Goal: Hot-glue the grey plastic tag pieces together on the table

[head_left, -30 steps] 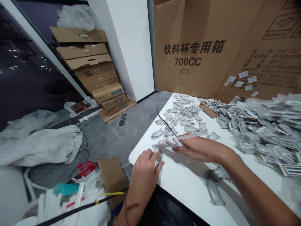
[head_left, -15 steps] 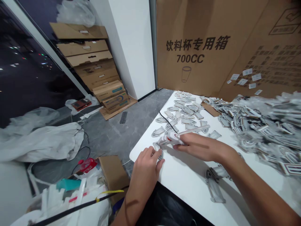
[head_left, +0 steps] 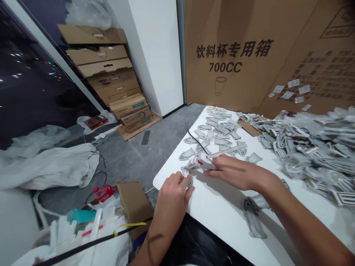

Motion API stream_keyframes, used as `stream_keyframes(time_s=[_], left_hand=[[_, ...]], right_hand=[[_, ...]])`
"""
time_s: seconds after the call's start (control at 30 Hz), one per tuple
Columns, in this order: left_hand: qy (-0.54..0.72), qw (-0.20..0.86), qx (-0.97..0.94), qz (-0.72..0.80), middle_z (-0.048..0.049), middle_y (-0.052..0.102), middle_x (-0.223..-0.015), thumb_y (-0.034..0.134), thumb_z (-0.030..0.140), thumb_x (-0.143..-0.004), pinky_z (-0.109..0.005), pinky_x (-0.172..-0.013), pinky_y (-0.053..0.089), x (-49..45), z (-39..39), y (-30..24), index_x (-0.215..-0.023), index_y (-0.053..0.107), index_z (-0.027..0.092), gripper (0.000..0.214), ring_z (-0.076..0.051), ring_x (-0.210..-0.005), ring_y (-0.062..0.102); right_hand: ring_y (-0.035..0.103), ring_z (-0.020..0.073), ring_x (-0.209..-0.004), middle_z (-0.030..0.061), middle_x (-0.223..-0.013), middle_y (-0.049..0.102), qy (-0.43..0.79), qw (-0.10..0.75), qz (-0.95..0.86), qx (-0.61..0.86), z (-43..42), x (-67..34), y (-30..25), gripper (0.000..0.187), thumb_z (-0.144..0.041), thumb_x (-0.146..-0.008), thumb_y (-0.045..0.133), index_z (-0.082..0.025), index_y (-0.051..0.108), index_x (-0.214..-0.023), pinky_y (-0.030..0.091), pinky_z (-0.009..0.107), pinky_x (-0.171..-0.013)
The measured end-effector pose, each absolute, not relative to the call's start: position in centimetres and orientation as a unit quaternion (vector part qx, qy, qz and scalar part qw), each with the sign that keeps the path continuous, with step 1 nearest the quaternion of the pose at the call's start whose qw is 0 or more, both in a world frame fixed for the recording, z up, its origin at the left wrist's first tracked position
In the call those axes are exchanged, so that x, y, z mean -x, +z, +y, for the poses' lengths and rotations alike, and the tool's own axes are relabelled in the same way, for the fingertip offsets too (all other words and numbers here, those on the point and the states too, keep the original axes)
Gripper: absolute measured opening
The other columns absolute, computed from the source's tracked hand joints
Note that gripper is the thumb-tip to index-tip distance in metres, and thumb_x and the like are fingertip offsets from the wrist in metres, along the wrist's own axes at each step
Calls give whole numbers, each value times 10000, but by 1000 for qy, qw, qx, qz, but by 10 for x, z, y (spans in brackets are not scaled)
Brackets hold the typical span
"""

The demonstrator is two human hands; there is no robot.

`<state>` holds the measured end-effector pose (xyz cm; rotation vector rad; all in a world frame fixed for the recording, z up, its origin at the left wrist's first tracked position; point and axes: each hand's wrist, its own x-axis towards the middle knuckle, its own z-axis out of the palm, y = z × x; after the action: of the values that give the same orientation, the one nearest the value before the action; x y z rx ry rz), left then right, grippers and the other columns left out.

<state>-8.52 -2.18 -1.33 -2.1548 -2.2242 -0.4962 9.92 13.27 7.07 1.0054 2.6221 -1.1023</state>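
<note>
My right hand [head_left: 235, 171] grips a white glue gun [head_left: 200, 161] with a clear glue stick [head_left: 230, 149] poking out of its back; its nozzle points left at a small grey cut-out piece [head_left: 187, 176] near the white table's [head_left: 222, 210] left corner. My left hand [head_left: 173, 197] rests at that corner, its fingertips curled on the grey piece and pinning it down. A black cord [head_left: 197, 142] runs from the gun across the table.
Several flat grey cut-outs [head_left: 219, 129] lie spread behind the gun; a big heap of bagged pieces [head_left: 313, 151] fills the right side. A large cardboard box [head_left: 249, 51] stands behind. Flattened cartons [head_left: 111, 81], white bags [head_left: 50, 166] and a red bottle [head_left: 102, 192] lie on the floor at left.
The glue gun and my right hand have edged slightly up and left over the grey piece; my left hand keeps its place. The view has shifted a little.
</note>
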Motion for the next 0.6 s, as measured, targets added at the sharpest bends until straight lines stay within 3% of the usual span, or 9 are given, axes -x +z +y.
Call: stream_keyframes(time_s=[0.4,0.6], left_hand=[[-137,0,679,-722,-46,668,-1028,737,205,-957,-420,-844,568,82,-23,-7,-1211,703,214,257,-256,-944,655],[-137,-6,678,-722,-55,672,-1057,740,212,-958,-425,-865,563,82,-23,-7,-1221,695,209,267,-253,-955,654]], right_hand=[[628,250,-917,71,-882,643,-270,85,916,-285,135,-95,73,362,-362,-1036,386,-226,663,-847,471,338,-801],[619,232,-853,64,-863,632,-290,89,899,-316,136,-91,76,336,-388,-1025,425,-223,570,-771,465,331,-748]])
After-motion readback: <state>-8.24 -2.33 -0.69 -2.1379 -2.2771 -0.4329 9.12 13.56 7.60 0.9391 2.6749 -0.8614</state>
